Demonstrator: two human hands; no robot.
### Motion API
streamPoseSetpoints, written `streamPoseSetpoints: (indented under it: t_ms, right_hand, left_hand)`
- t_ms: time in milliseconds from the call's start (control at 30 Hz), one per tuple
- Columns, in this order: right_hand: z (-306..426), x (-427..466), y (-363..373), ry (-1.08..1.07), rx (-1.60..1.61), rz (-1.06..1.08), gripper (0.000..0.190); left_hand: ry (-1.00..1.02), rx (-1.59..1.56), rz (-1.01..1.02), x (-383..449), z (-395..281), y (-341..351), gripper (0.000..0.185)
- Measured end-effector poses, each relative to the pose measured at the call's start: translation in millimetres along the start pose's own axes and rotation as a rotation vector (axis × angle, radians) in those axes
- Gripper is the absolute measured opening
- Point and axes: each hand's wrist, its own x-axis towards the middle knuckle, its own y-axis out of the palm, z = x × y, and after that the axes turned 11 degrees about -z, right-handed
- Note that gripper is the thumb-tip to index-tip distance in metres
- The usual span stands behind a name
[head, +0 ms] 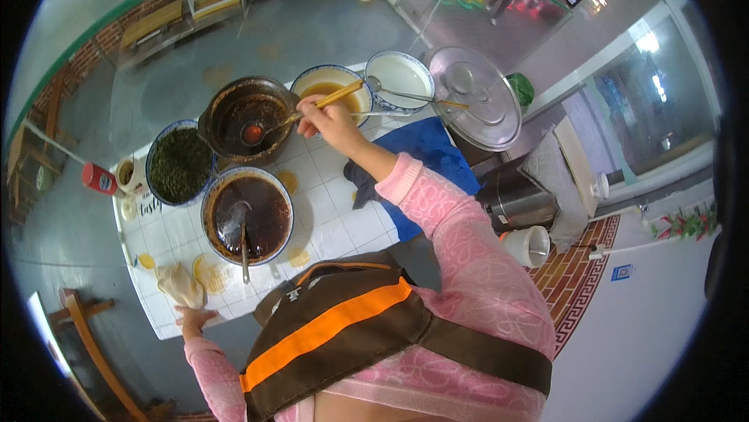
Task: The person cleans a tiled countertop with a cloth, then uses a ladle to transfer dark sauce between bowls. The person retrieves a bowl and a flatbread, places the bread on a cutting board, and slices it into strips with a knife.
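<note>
My right hand point(327, 123) grips the wooden handle of a ladle point(253, 134), whose bowl, holding something reddish, is inside a dark clay pot point(213, 112) of dark sauce. Near the left table edge, my left hand point(194, 319) is beside a beige cloth point(180, 285); whether it grips the cloth is unclear. A bowl of dark red sauce point(253, 211) with a metal spoon stands in front of the pot. Left of the pot is a bowl of chopped greens point(178, 164). Behind my right hand stand a bowl of brown broth point(313, 88) and a bowl of whitish liquid point(399, 74).
A large metal lid point(500, 109) is at the table's right end, with a second ladle point(404, 95) reaching towards it. Blue cloth point(436, 150) lies on the white-tiled table covering point(345, 229). A red-topped container point(98, 179) stands at far left. A steel drum point(515, 194) is at right.
</note>
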Motion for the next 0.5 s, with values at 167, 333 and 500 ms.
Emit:
streamPoseSetpoints:
  t_ms: [167, 333, 500]
  right_hand:
    - [8.1, -2.9, -0.5, -0.022, -0.096, 0.025, 0.029]
    - [14.1, -2.4, -1.5, -0.014, -0.066, 0.026, 0.027]
    - [11.9, -0.4, -3.5, -0.029, -0.076, 0.020, 0.028]
  left_hand:
    - [-0.047, -0.016, -0.019, 3.3, -2.9, -1.4, 0.158]
    - [-0.060, -0.018, -0.039, 12.8, 2.4, 2.5, 0.156]
    - [-0.087, -0.049, 0.004, 26.2, 9.8, 8.5, 0.127]
